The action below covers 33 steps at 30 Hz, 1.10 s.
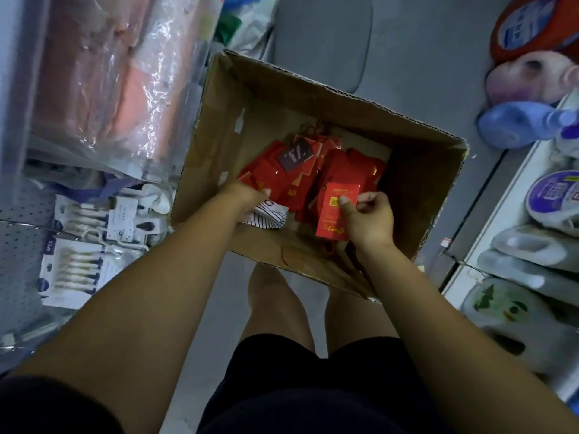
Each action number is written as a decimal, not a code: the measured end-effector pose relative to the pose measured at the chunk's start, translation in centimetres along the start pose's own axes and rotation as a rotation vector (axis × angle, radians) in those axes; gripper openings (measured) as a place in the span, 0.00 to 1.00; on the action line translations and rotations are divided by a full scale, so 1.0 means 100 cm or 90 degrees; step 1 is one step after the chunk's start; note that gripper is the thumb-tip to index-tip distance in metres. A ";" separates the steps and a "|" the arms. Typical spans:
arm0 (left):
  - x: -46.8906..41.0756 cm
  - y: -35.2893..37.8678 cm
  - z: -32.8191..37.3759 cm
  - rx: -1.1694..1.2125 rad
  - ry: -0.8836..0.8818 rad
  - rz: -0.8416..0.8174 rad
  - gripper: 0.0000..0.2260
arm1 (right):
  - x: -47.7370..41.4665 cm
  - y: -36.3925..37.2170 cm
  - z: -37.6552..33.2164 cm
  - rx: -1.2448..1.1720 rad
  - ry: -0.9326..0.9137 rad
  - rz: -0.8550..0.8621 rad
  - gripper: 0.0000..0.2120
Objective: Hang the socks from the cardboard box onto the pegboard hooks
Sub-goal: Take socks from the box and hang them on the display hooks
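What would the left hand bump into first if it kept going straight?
Probably the left hand meets the red sock packs in the cardboard box first, though depth is unclear.

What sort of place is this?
Probably a small shop aisle mid-restocking: packaged goods hang on a pegboard, slippers line a shelf, and a cardboard box of tagged red socks sits on the floor.

grey floor (423,57); white shelf (513,189) of slippers (532,245) right, plastic-wrapped goods (109,73) left.
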<state>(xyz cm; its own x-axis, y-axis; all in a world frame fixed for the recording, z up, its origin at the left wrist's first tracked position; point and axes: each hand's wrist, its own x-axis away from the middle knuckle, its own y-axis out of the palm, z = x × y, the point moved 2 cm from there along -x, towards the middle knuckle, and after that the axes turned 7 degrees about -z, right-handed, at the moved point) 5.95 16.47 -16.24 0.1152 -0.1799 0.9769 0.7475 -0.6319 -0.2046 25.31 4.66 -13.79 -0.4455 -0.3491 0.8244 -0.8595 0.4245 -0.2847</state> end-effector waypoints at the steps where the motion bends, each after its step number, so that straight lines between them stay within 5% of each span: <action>1: -0.006 0.005 -0.004 0.046 -0.033 -0.013 0.29 | 0.002 -0.001 0.002 -0.008 0.003 -0.009 0.10; 8: -0.012 0.006 -0.015 0.167 -0.052 -0.026 0.19 | 0.017 -0.003 0.000 -0.088 0.005 -0.088 0.16; 18: 0.125 -0.042 -0.025 0.187 0.279 -0.086 0.09 | 0.083 -0.019 -0.024 -0.293 0.082 -0.199 0.23; 27: 0.243 -0.066 -0.044 0.247 0.467 -0.194 0.22 | 0.174 -0.036 -0.074 -0.439 -0.014 -0.366 0.17; 33: 0.287 -0.043 -0.071 0.318 0.535 -0.226 0.21 | 0.199 -0.050 -0.105 -0.289 -0.045 -0.538 0.19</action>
<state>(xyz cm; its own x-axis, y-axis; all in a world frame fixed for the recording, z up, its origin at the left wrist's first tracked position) 1.39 8.73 12.21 -0.5139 -0.6330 0.5790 0.8574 -0.4009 0.3228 23.37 4.37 9.15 0.2492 -0.7310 0.6353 -0.7310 0.2883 0.6184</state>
